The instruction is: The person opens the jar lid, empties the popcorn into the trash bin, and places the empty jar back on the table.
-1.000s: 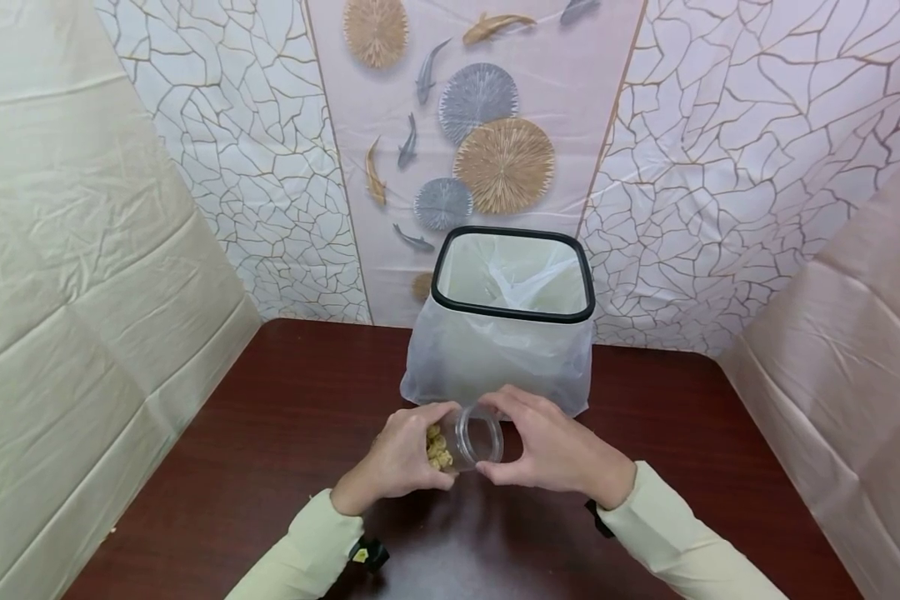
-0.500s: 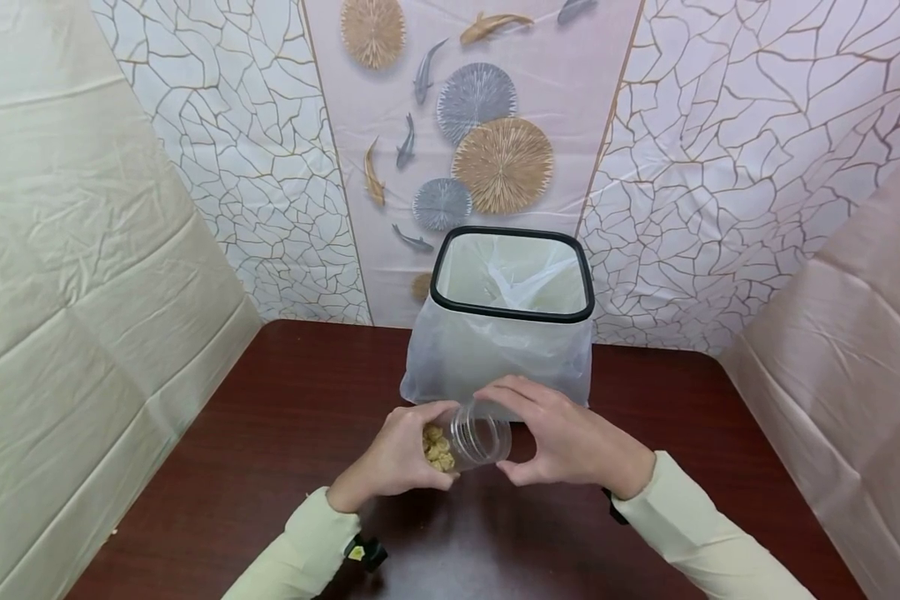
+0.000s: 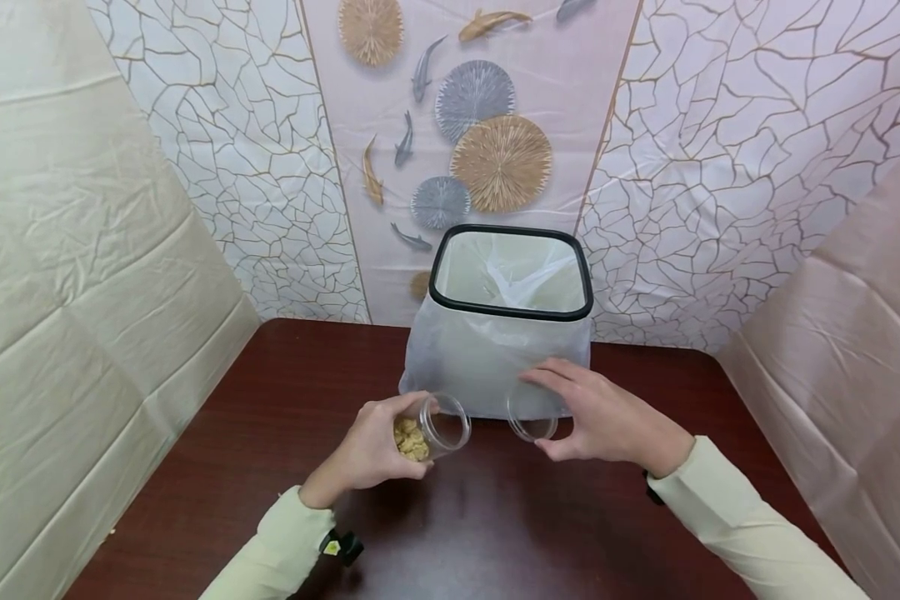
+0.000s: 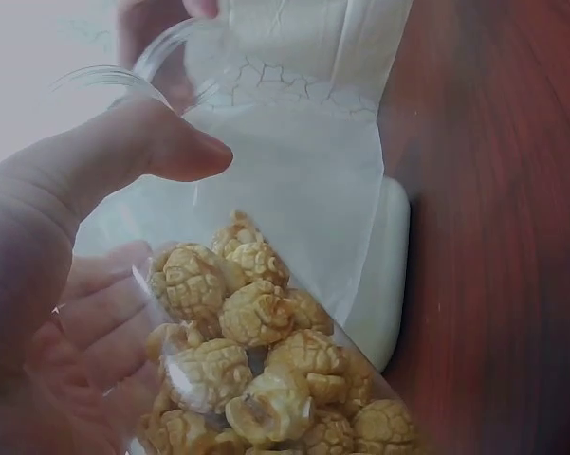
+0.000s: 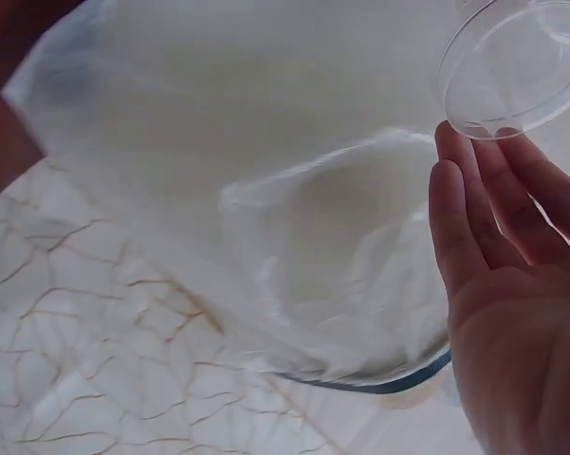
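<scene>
A clear jar (image 3: 444,427) of caramel popcorn (image 3: 411,440) is gripped in my left hand (image 3: 371,443), its uncovered mouth tilted to the right. In the left wrist view the popcorn (image 4: 266,351) lies heaped inside the clear wall, with the thumb (image 4: 161,142) across the jar. To the right, apart from the jar, my right hand (image 3: 600,412) holds a round clear lid (image 3: 528,417) between thumb and fingers. The right wrist view shows the lid (image 5: 512,76) at the fingertips (image 5: 463,133).
A bin with a black rim (image 3: 510,313) and a white bag liner (image 3: 487,358) stands at the back of the dark wooden table (image 3: 322,358), just behind both hands. Patterned cloth (image 3: 270,167) hangs behind it, and pale fabric walls (image 3: 82,292) flank the table.
The lid has come off the jar and moved right with my right hand. My left hand has shifted left with the jar, whose mouth now shows uncovered.
</scene>
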`<state>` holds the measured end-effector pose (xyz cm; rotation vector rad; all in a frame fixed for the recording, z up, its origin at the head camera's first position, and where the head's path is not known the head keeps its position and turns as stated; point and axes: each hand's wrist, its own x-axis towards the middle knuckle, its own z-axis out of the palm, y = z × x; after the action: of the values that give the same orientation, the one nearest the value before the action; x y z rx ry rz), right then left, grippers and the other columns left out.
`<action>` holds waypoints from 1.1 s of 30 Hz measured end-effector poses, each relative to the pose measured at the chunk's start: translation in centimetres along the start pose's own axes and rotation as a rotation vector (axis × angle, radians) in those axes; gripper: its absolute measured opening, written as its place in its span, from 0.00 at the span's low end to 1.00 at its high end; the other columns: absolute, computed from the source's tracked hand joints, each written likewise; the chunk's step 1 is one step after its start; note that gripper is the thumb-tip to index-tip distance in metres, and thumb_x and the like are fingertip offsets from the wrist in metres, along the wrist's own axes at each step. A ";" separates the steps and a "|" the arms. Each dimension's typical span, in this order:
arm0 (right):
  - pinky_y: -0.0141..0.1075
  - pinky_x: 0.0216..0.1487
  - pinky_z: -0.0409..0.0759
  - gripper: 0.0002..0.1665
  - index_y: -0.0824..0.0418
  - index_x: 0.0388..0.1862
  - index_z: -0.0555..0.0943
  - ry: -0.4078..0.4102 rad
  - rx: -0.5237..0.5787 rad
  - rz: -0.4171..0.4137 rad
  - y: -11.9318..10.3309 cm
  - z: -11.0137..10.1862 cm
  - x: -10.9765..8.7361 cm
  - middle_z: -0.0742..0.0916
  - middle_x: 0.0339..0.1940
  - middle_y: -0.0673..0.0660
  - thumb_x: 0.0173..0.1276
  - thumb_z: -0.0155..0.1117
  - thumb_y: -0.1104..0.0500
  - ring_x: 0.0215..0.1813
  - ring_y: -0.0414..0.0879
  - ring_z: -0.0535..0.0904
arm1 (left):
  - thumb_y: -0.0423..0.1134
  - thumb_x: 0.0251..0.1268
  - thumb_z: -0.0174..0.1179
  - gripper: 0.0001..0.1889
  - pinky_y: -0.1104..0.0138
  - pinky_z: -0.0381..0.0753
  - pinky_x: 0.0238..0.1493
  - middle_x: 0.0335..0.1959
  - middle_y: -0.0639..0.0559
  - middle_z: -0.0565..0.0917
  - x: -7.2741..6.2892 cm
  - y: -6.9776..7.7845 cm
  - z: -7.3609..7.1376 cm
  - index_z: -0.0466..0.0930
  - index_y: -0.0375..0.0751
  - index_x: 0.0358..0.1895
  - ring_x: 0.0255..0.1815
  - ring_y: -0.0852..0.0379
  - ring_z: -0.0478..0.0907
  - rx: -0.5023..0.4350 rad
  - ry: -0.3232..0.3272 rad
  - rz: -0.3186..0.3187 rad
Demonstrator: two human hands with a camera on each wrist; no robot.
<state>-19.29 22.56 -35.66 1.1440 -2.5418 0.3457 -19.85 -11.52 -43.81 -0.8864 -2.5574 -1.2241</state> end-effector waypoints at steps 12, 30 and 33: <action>0.45 0.54 0.88 0.43 0.65 0.59 0.84 -0.147 -0.070 0.055 2.5 2.6 -5.1 0.85 0.54 0.56 0.43 0.85 0.47 0.53 0.49 0.85 | 0.39 0.36 0.85 0.44 0.66 0.84 0.47 0.52 0.58 0.90 -1.7 -1.8 -2.4 0.81 0.46 0.66 0.46 0.59 0.84 0.025 0.005 -0.083; 0.52 0.56 0.87 0.43 0.65 0.59 0.83 -0.459 0.027 0.192 3.1 6.5 -9.6 0.85 0.60 0.64 0.49 0.84 0.43 0.58 0.58 0.86 | 0.38 0.36 0.85 0.43 0.67 0.83 0.48 0.53 0.54 0.92 -2.8 -2.9 -3.2 0.81 0.47 0.65 0.46 0.65 0.84 0.042 0.034 -0.083; 0.48 0.52 0.87 0.42 0.64 0.59 0.83 -0.465 0.034 0.186 3.2 7.0 -9.8 0.85 0.57 0.61 0.49 0.84 0.44 0.54 0.54 0.86 | 0.38 0.35 0.85 0.43 0.68 0.83 0.47 0.53 0.56 0.92 -2.9 -2.9 -3.4 0.82 0.46 0.65 0.46 0.66 0.83 0.050 0.045 -0.080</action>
<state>-16.96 28.81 -46.17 1.1052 -3.0693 0.1816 -19.53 -16.73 -44.63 -0.7448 -2.5986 -1.1817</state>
